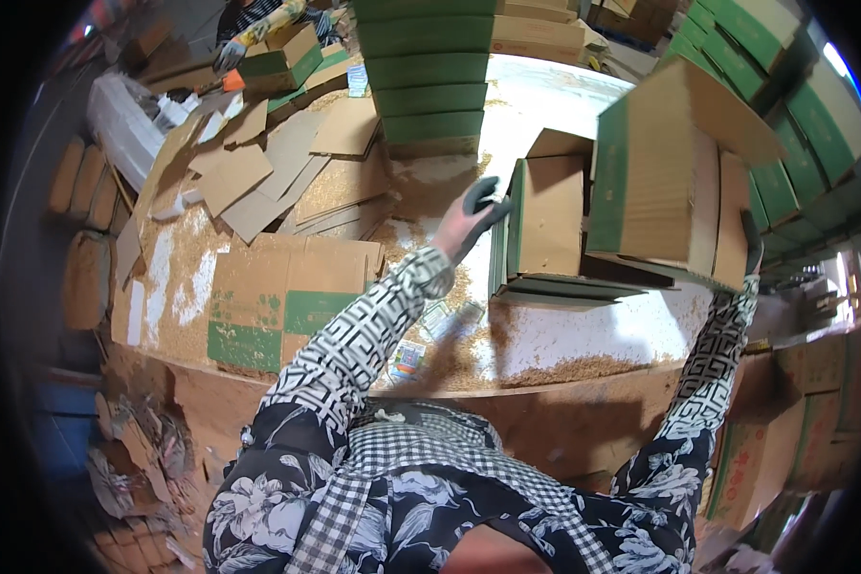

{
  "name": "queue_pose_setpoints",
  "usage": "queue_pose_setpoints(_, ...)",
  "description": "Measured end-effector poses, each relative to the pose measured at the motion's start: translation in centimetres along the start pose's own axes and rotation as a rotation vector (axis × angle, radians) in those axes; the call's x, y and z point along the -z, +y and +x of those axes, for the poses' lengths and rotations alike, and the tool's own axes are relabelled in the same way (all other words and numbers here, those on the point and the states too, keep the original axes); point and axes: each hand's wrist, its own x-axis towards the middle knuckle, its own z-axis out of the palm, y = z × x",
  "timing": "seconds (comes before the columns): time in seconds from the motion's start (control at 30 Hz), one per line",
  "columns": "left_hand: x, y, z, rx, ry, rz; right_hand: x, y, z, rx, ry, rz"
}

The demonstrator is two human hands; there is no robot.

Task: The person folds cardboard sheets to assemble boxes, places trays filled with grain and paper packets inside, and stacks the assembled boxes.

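My left hand [471,218], in a dark glove with bare skin at the back, hovers left of an open cardboard box [548,215] on the table. Its fingers are curved and apart, with no box in them. My right hand [753,247], also in a dark glove, is at the right side of a larger green-and-brown cardboard box [652,182]. That box is tilted, its flaps open, and it overlaps the smaller box in view. Part of the right hand's grip is hidden behind the cardboard edge.
Stacked green boxes [421,67] rise at the table's far middle; more green boxes [804,182] line the right. Loose cardboard sheets [277,167] and a flattened box [277,292] lie left. Brown crumbs cover much of the white tabletop [603,335]. Another person's gloved hand [230,55] works far left.
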Motion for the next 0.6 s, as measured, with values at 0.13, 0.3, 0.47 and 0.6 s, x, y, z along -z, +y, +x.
queue_pose_setpoints(0.13,-1.3,-9.3,6.7,0.258,-0.063,0.212,0.4,4.9,0.3,0.132,0.148,-0.018)
queue_pose_setpoints(0.3,-3.1,-9.0,5.7,0.191,0.012,0.337,2.6,7.6,1.0,0.032,0.241,0.072)
queue_pose_setpoints(0.47,-4.1,-8.8,3.5,-0.033,-0.095,1.134,4.6,7.0,0.6,0.085,0.506,-0.702)
queue_pose_setpoints(0.6,0.9,-12.0,4.4,0.042,-0.154,0.569,2.7,5.3,4.0,0.222,-0.12,-1.777)
